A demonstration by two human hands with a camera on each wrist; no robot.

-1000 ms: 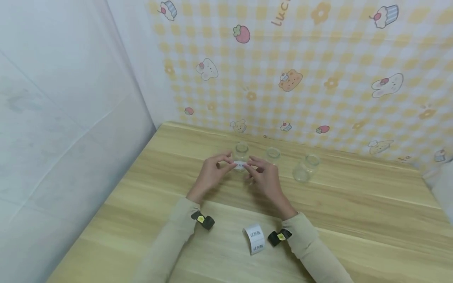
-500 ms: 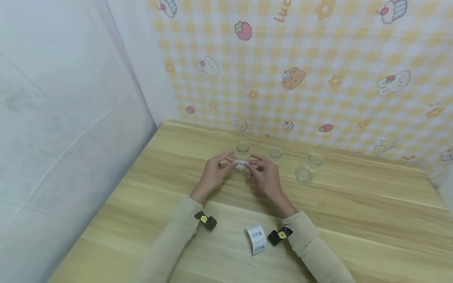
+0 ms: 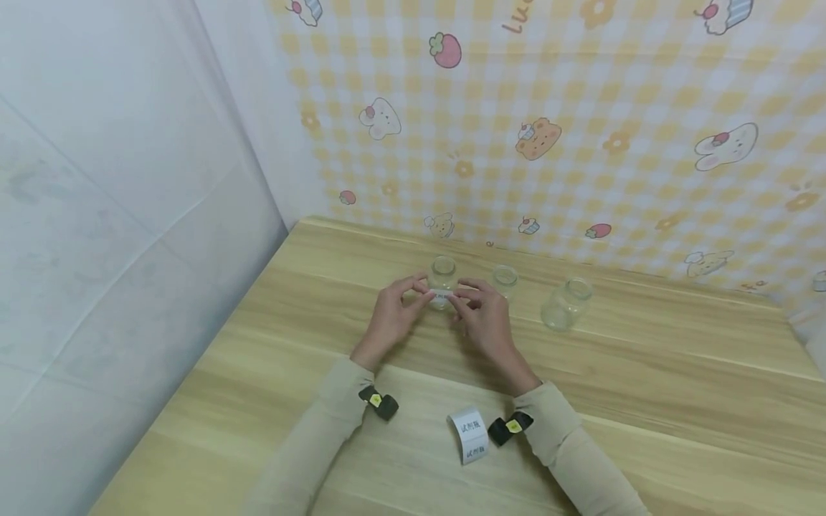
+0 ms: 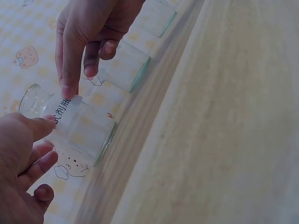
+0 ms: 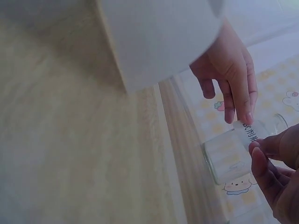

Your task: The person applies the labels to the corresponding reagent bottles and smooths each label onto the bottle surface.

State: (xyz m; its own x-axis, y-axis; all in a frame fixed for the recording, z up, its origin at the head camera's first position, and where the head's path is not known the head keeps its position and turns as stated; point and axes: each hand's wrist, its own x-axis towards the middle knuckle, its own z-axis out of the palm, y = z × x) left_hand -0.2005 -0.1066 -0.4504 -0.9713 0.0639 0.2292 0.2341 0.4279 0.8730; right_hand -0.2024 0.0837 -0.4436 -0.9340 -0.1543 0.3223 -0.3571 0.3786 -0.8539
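Note:
A white label (image 3: 442, 295) with black characters lies against the front of a clear glass jar (image 3: 443, 266), below its neck. My left hand (image 3: 395, 312) pinches the label's left end between thumb and finger. At the opposite end, my right hand (image 3: 484, 315) pinches it in the same way. In the left wrist view, the label (image 4: 61, 109) runs across the upright jar (image 4: 91, 133), thumb and fingertip at its two ends. The right wrist view has the same label (image 5: 247, 130) stretched between both hands, with the jar (image 5: 229, 156) right behind it.
Two more clear glass jars stand to the right, one jar (image 3: 505, 276) partly behind my right hand, another jar (image 3: 566, 304) farther over. A curled strip of labels (image 3: 470, 433) lies on the wooden table (image 3: 645, 408) between my forearms. A yellow checked cloth (image 3: 581, 93) hangs behind.
Both hands stay at the jar with the label between them, shifting only slightly. The whole scene has drifted a little in the head view.

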